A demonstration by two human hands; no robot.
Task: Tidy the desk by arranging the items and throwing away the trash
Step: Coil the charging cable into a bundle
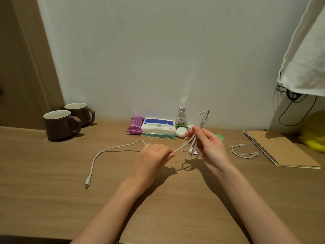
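Observation:
A white charging cable (112, 148) runs across the wooden desk (52, 199). Its plug end lies at the lower left. My right hand (209, 147) is shut on several folded loops of the cable, held above the desk with one loop sticking up. My left hand (154, 155) pinches the straight part of the same cable just left of the loops. A second thin white cord (243, 152) lies to the right, beside a brown spiral notebook (281, 148).
Two dark mugs (59, 124) stand at the back left. Along the wall sit a purple snack wrapper (135, 127), a tissue pack (158, 128), a small bottle (181, 116) and a white case (181, 132). A green slip (220, 137) lies behind my right hand; something yellow (314, 132) is at the far right.

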